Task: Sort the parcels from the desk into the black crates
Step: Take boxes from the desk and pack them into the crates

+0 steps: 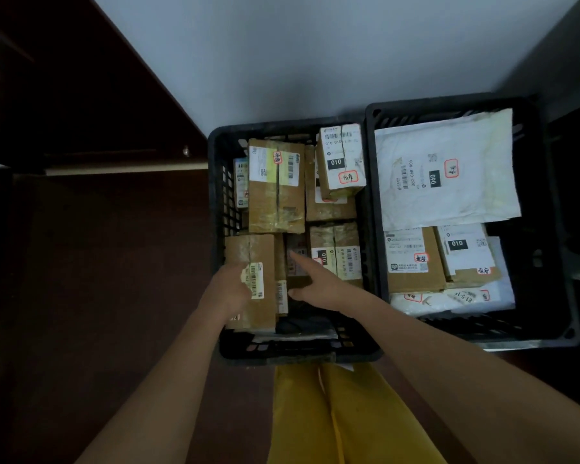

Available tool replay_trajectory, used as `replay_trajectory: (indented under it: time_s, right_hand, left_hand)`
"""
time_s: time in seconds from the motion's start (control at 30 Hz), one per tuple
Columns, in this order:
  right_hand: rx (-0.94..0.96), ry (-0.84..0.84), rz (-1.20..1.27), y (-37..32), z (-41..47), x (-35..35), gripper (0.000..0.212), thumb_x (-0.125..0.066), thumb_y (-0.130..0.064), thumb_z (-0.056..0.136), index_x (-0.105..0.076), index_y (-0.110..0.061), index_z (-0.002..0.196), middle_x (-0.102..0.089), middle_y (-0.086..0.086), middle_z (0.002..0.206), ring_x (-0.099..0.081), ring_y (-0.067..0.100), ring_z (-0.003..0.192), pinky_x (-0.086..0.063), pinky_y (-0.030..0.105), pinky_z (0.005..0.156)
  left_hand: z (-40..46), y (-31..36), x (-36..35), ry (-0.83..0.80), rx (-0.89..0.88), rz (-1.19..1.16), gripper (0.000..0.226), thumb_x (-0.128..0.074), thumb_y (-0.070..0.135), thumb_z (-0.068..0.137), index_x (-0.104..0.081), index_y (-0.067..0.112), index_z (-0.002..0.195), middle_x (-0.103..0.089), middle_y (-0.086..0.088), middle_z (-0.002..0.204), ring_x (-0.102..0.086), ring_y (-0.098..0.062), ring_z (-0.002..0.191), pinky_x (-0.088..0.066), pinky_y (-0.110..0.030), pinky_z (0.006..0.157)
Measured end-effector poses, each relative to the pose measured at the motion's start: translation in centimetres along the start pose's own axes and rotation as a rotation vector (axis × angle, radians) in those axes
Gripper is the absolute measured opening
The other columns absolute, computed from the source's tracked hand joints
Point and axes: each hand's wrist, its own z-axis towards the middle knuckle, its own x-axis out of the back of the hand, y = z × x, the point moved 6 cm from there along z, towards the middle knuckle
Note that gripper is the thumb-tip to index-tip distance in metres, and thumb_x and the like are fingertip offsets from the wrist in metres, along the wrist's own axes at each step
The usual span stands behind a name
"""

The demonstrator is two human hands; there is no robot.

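Note:
Two black crates stand side by side on the floor. The left crate [216, 202] holds several brown cardboard parcels with white labels. My left hand [226, 289] holds a brown box [252, 259] at the crate's near left corner, its fingers hidden behind the box. My right hand [318, 283] reaches over the near middle of the same crate, index finger straight and pointing at a small dark parcel [297, 262], thumb apart. The right crate [549, 229] holds a large white mailer [446, 175], two boxes and flat white bags.
A dark wooden cabinet [81, 112] stands at the left, against a pale wall [315, 45]. The floor [98, 296] is dark brown. Yellow trousers [332, 413] show below the left crate. A dark shape fills the far right edge.

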Motion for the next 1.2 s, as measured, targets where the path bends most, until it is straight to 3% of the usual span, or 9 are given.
replay_trajectory:
  time_s: [0.1,0.23,0.3,0.4,0.53,0.63,0.77,1.2]
  right_hand:
    - [0.037,0.073,-0.064,-1.0,-1.5,1.1,0.091,-0.069,-0.028,0.092,-0.006,-0.036,0.156,0.002,-0.002,0.165,-0.005,0.021,0.152,-0.019,0.038,0.121]
    - [0.033,0.217,-0.284,-2.0,-3.9,2.3,0.098,-0.069,-0.042,0.088,0.004,-0.045,0.154,0.013,-0.006,0.165,0.006,0.029,0.152,-0.012,0.058,0.119]
    - [0.019,0.289,-0.345,-2.5,-5.7,2.9,0.099,-0.068,-0.047,0.088,0.006,-0.047,0.153,0.015,-0.007,0.164,0.010,0.030,0.151,-0.006,0.061,0.118]
    - [0.003,0.388,-0.295,-3.0,-8.8,3.6,0.097,-0.068,-0.046,0.087,0.005,-0.050,0.152,0.016,-0.010,0.164,0.013,0.028,0.151,-0.001,0.061,0.117]
    - [-0.007,0.489,-0.202,-3.5,-12.9,4.1,0.097,-0.068,-0.040,0.089,0.006,-0.051,0.151,0.016,-0.011,0.164,0.013,0.029,0.151,-0.002,0.061,0.117]
    - [-0.020,0.595,-0.181,-3.8,-16.1,4.7,0.099,-0.069,-0.040,0.088,0.006,-0.050,0.152,0.017,-0.010,0.164,0.012,0.030,0.151,-0.003,0.061,0.117]
    - [-0.045,0.732,-0.155,-2.7,-21.2,6.0,0.100,-0.068,-0.045,0.087,0.008,-0.051,0.152,0.018,-0.009,0.163,0.014,0.030,0.151,-0.003,0.060,0.118]
    - [-0.172,1.048,-0.018,6.9,-39.0,13.7,0.097,-0.066,-0.048,0.090,0.009,-0.052,0.151,0.021,-0.009,0.163,0.016,0.033,0.150,-0.002,0.064,0.116]
  left_hand:
    - [-1.1,2.3,1.9,0.043,-0.081,0.040,0.046,-0.046,-0.001,0.094,-0.048,0.013,0.138,-0.050,-0.011,0.136,-0.051,-0.018,0.108,-0.044,-0.029,0.089]
    - [-2.1,5.0,3.0,0.053,-0.247,0.174,0.053,-0.051,0.016,0.093,-0.039,0.017,0.145,-0.037,-0.010,0.151,-0.036,-0.026,0.137,-0.034,-0.041,0.112]
    - [-2.8,6.6,3.2,0.024,-0.289,0.225,0.061,-0.055,0.018,0.094,-0.031,0.018,0.150,-0.029,-0.008,0.156,-0.031,-0.026,0.141,-0.032,-0.043,0.114]
    - [-4.1,9.2,3.7,0.018,-0.389,0.251,0.059,-0.056,0.018,0.092,-0.034,0.020,0.147,-0.041,-0.005,0.144,-0.046,-0.026,0.128,-0.044,-0.045,0.105]
    - [-6.2,12.2,4.5,0.036,-0.495,0.274,0.059,-0.059,0.026,0.090,-0.037,0.022,0.144,-0.043,-0.005,0.142,-0.049,-0.026,0.123,-0.046,-0.043,0.103]
    - [-8.8,15.3,4.5,0.038,-0.564,0.339,0.060,-0.057,0.016,0.094,-0.032,0.015,0.148,-0.035,-0.006,0.148,-0.035,-0.025,0.136,-0.033,-0.036,0.113]
    - [-11.3,19.4,3.4,0.055,-0.629,0.471,0.076,-0.056,0.031,0.096,-0.012,0.021,0.157,-0.002,-0.007,0.164,-0.007,-0.023,0.151,-0.022,-0.040,0.120]
    - [-22.9,36.5,-7.6,0.062,-0.954,0.770,0.089,-0.057,0.042,0.096,0.005,0.027,0.157,0.019,-0.006,0.163,0.006,-0.035,0.150,-0.014,-0.054,0.120]
